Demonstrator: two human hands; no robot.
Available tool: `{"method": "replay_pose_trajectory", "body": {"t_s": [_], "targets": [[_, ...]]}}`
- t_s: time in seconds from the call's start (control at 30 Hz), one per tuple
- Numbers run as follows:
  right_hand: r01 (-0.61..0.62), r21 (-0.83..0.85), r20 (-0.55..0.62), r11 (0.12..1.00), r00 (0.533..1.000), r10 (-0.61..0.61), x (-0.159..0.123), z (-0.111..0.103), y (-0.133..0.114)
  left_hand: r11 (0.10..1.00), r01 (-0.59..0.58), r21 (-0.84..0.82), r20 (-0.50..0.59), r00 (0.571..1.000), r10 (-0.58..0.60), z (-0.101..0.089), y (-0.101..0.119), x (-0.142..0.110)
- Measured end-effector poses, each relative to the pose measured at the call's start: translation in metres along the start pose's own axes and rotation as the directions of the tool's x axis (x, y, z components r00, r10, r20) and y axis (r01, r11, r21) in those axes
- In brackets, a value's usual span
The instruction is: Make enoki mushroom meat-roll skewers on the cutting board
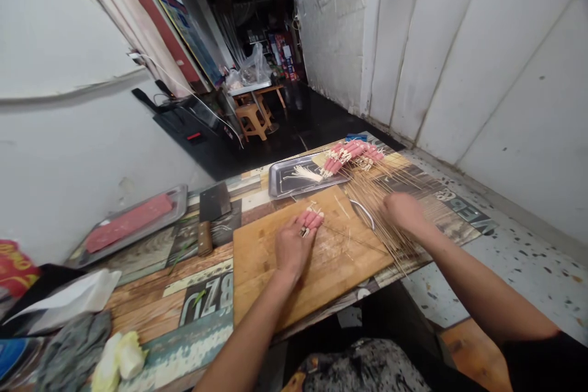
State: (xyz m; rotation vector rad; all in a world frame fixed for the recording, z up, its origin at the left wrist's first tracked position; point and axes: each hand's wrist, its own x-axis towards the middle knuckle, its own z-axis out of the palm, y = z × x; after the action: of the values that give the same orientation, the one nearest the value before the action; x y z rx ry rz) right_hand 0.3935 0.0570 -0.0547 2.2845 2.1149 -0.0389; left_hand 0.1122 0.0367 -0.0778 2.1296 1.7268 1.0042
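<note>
My left hand [294,244] rests on the wooden cutting board [271,282], its fingers pressed down on small pink meat rolls [312,218] with pale stalks showing at their ends. My right hand [403,211] lies on a loose pile of bamboo skewers [390,187] at the board's right edge, fingers curled into the sticks. A thin skewer [353,239] runs across the board between the two hands. Finished skewers with pink rolls [351,154] are heaped beyond, partly over a steel tray [280,180] that holds a white bunch of enoki mushrooms [305,173].
A cleaver [212,211] lies left of the board. Further left a steel tray holds a slab of red meat [131,222]. Cloths, a white bag and pale leaves [120,356] lie at the near left. Walls close both sides; stools [252,119] stand in the dark passage.
</note>
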Motion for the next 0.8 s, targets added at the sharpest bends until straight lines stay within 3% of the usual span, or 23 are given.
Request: {"method": "replay_pose_trajectory", "body": {"t_s": [0.2, 0.37, 0.5, 0.57, 0.67, 0.8], "targets": [[-0.087, 0.031, 0.036, 0.996, 0.996, 0.086, 0.003, 0.013, -0.003, 1.0, 0.015, -0.013, -0.006, 1.0, -0.015, 0.001, -0.001, -0.002], [-0.107, 0.04, 0.038, 0.993, 0.994, 0.106, 0.004, 0.004, 0.0, 0.997, 0.046, -0.066, 0.022, 0.999, -0.045, 0.0, 0.002, -0.002], [-0.058, 0.03, 0.072, 0.998, 0.996, 0.056, 0.003, -0.006, 0.007, 0.996, 0.055, -0.071, 0.018, 0.998, -0.053, -0.002, 0.006, -0.001], [-0.021, 0.04, 0.035, 0.999, 0.999, 0.02, -0.002, -0.011, 0.008, 0.997, 0.042, -0.07, 0.01, 0.999, -0.042, -0.002, 0.006, -0.002], [0.07, 0.118, -0.118, 0.991, 0.991, -0.056, -0.023, -0.014, -0.002, 0.996, 0.032, -0.077, -0.01, 0.999, -0.033, 0.0, 0.003, -0.003], [0.39, 0.222, -0.261, 0.894, 0.907, -0.331, -0.071, -0.002, -0.029, 0.993, 0.048, -0.104, -0.016, 0.999, -0.05, 0.004, -0.002, -0.004]]}}
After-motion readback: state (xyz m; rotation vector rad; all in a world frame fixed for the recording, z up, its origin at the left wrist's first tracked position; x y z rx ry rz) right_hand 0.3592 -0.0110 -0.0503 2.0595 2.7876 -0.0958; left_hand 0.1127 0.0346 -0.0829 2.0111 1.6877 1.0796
